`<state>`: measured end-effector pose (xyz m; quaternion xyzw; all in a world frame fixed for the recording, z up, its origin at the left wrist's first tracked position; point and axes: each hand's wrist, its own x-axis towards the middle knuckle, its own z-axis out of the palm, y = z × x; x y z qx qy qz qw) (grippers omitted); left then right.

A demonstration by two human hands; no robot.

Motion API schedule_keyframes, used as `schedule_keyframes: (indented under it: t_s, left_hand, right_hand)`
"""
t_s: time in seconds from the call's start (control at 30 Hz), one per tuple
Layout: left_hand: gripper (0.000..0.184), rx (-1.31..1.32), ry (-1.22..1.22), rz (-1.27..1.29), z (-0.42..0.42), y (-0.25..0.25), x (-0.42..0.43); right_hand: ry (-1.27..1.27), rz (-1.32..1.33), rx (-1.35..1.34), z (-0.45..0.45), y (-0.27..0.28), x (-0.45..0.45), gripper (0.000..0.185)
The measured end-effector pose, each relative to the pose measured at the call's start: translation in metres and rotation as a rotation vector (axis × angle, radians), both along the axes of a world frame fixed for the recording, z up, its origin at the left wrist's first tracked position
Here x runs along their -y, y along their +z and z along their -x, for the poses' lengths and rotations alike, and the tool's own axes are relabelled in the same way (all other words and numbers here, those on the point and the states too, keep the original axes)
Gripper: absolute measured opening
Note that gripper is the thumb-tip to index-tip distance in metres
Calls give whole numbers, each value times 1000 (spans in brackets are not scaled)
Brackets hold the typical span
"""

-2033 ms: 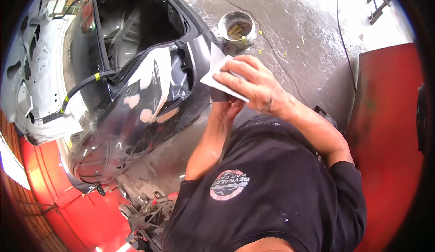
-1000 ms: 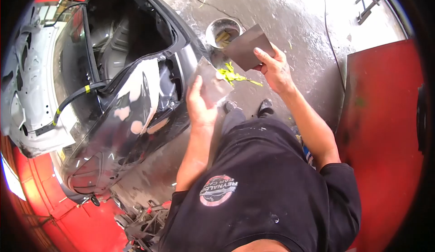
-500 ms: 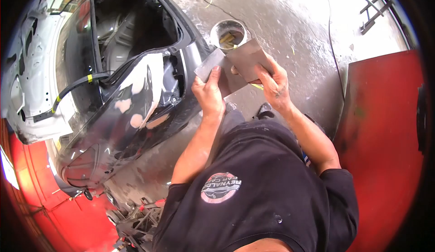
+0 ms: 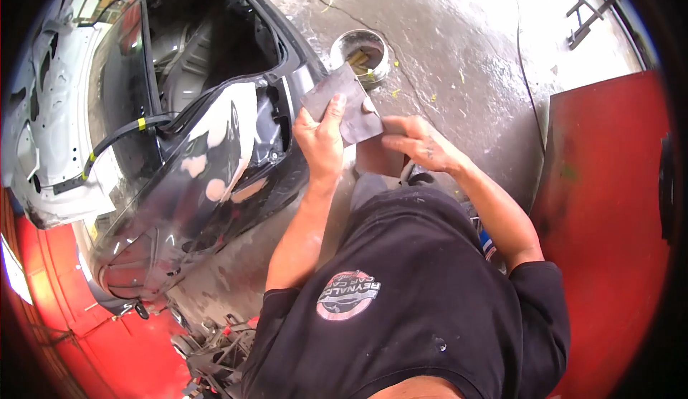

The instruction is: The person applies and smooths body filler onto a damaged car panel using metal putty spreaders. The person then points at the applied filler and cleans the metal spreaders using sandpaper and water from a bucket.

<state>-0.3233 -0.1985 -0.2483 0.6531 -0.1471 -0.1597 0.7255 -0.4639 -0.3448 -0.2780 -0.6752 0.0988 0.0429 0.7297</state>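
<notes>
Sheet (image 4: 355, 116) (grey, four-cornered) between thumb (image 4: 334, 110) and fingers (image 4: 304, 118) of left hand (image 4: 319, 146)

The grey sheet (image 4: 355, 124) hides most fingers of the left grip (image 4: 320, 143) and the upper part of a darker sheet (image 4: 375, 157). Whether the right grip (image 4: 421, 143) holds that one is unclear. Yellowish pieces (image 4: 357, 59) are too small to identify; the bottom edge cuts off the black shirt (image 4: 430, 277).
</notes>
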Motion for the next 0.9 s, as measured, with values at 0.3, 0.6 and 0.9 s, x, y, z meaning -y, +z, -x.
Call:
schedule_keyframes:
  t_s: [0.3,0.6,0.9]
  left_hand:
    - [28,-117,-38,19,-18,6,-12]
    - [36,62,-41,-206,-5,5,-22]
    - [37,110,42,-355,-44,-29,-29]
  right_hand:
    - [-370,976,418,14,-10,34,49]
    - [-195,1035,642,-33,27,2,52]
    - [-104,959,386,-38,-6,-29,52]
